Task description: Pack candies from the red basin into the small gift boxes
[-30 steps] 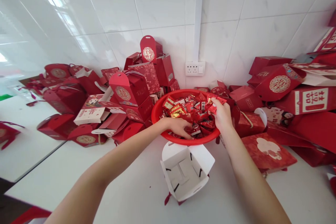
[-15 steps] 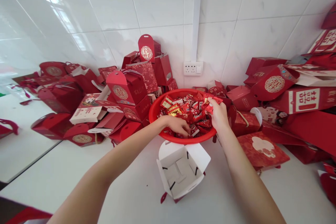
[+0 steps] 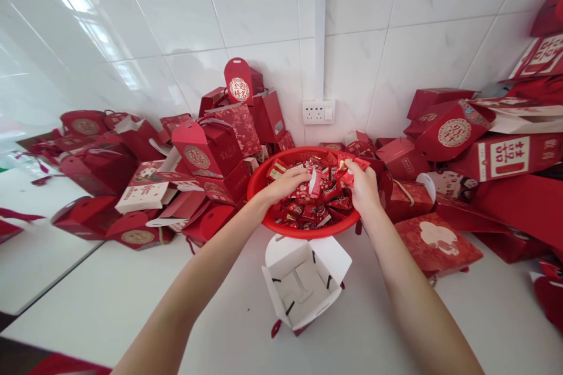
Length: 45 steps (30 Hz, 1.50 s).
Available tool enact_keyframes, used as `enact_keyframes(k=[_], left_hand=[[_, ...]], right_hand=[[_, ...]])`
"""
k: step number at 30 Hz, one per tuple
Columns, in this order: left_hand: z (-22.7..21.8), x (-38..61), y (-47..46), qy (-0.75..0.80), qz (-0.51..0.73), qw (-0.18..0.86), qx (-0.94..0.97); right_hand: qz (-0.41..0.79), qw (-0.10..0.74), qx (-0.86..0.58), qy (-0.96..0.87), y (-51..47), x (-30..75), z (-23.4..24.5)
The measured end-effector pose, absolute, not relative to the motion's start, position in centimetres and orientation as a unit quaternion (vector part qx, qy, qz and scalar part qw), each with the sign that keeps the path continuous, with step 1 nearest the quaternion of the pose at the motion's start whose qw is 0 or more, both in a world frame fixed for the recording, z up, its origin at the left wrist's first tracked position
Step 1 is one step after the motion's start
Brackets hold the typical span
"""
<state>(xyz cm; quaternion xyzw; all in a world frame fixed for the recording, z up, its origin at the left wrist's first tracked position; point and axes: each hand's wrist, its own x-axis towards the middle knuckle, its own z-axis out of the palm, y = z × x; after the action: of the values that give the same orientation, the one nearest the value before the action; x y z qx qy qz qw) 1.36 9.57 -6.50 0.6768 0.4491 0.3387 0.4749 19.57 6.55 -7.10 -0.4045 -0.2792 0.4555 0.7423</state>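
Note:
A red plastic basket full of red-wrapped candies stands against the wall side of the table. Over its middle, my left hand is closed on a red and white candy packet. My right hand grips red-wrapped candies above the basket's right side; how many is hard to see. In front of the basket sits an opened gift box, its white inside facing up and its flaps spread, with nothing inside but dark slots and folds.
Folded red gift boxes are piled to the left of the basket. More red boxes are heaped on the right, some stacked high. A wall socket sits behind the basket on white tiles. A seam crosses the white table at left.
My left hand has lifted from the front of the candies toward the basket's middle and now has a red and white packet. My right hand stays nearly in place with its candies.

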Motion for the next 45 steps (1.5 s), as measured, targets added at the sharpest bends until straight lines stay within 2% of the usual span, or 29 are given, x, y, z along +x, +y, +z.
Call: enact_keyframes(k=[13,26,32,36,39,42,45], left_hand=[[-7.2,1.1,10.4,0.486,0.414,0.501,0.583],[-6.4,1.3,9.8,0.479,0.437,0.508,0.567],[-6.3,1.5,9.4,0.436,0.464,0.446,0.629],[-6.6,1.4,9.3,0.377,0.456,0.454,0.666],[-6.7,1.4,8.9,0.349,0.45,0.401,0.717],[-6.8,1.5,8.6,0.324,0.46,0.329,0.759],[-6.9,1.6,8.4,0.301,0.462,0.3,0.779]], right_hand=[[0.458,0.748,-0.39,-0.279,6.5,19.5,-7.3],[0.44,0.751,-0.391,-0.3,6.5,19.6,-7.4],[0.496,0.683,-0.386,-0.373,6.0,19.3,-6.8],[0.54,0.639,-0.391,-0.384,5.6,18.7,-6.5],[0.577,0.597,-0.396,-0.393,5.3,18.3,-6.4],[0.573,0.6,-0.381,-0.408,5.2,18.3,-6.6],[0.549,0.625,-0.37,-0.412,5.3,18.5,-7.0]])
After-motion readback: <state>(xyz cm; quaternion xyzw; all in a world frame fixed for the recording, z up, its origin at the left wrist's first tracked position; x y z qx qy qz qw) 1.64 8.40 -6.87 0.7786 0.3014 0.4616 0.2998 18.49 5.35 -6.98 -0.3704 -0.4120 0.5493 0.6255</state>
